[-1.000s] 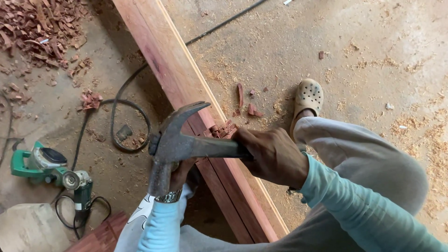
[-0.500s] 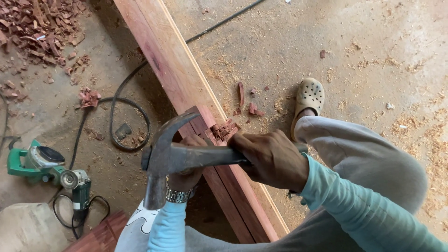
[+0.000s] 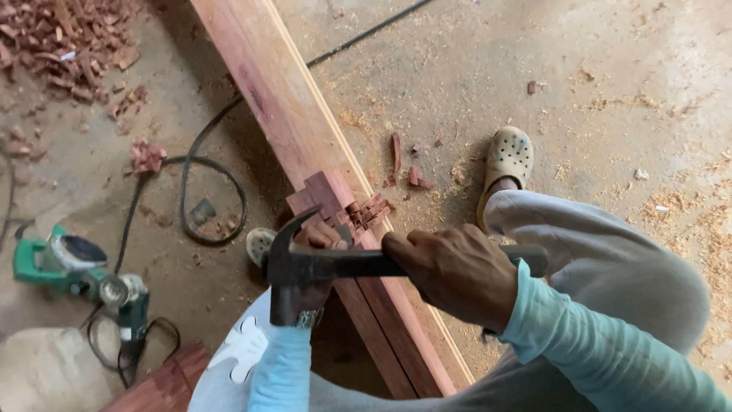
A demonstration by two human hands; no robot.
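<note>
The right hand [image 3: 457,271] has its grip clamped around the dark handle of a claw hammer [image 3: 305,267], head at nine o'clock from the fist, claw curving to twelve. The left hand [image 3: 316,238] sits under the hammer head, its grip apparently closed on a chisel [image 3: 345,233], though the fingers are largely hidden. Judged step: chopping a notch in the reddish timber beam [image 3: 290,114]; the following blow calls for the face square over the chisel end. At one o'clock from the head lies the notch [image 3: 358,210], cut into blocky slivers. Outward: smooth-planed beam, sawdust on concrete floor [image 3: 610,76], green angle grinder [image 3: 76,267] at nine o'clock.
</note>
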